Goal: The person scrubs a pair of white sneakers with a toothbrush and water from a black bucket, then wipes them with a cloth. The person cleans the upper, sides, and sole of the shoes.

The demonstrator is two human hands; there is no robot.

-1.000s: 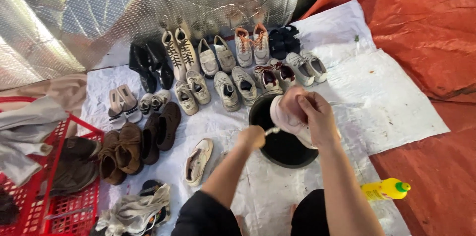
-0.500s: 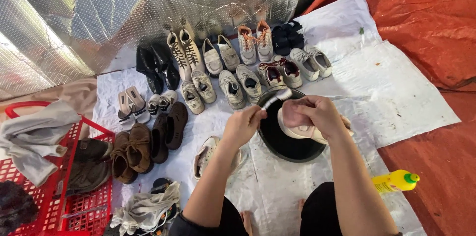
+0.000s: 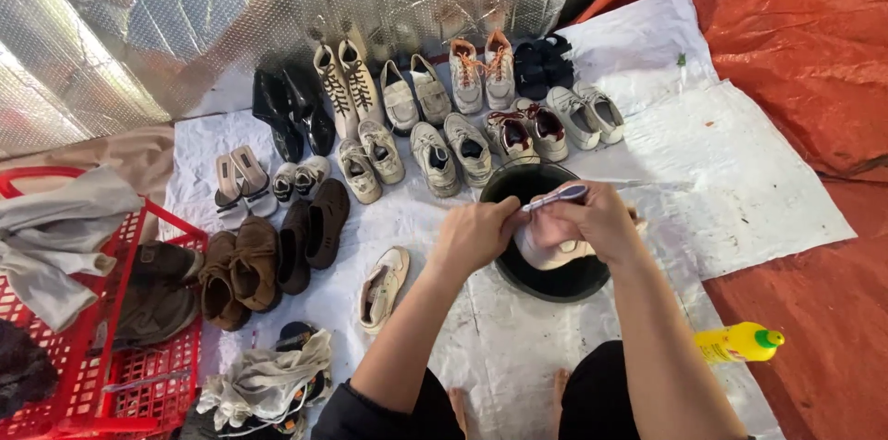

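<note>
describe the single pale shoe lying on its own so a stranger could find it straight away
Start at the black basin on the white sheet, then look toward the red crate. The cream shoe lies there alone beside the left forearm, apart from the paired rows; it is the only shoe without a partner.

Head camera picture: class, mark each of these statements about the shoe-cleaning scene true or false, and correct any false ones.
1. Both hands are over a black basin. True.
2. The right hand holds a pale shoe over the basin. True.
3. The yellow bottle has a red cap. False: its cap is green.
4. The crate at the left is blue. False: it is red.
5. A single pale shoe lies on the white sheet beside the left hand. True.
6. The brush lies on the orange tarp. False: it is held between the hands above the basin.
</note>
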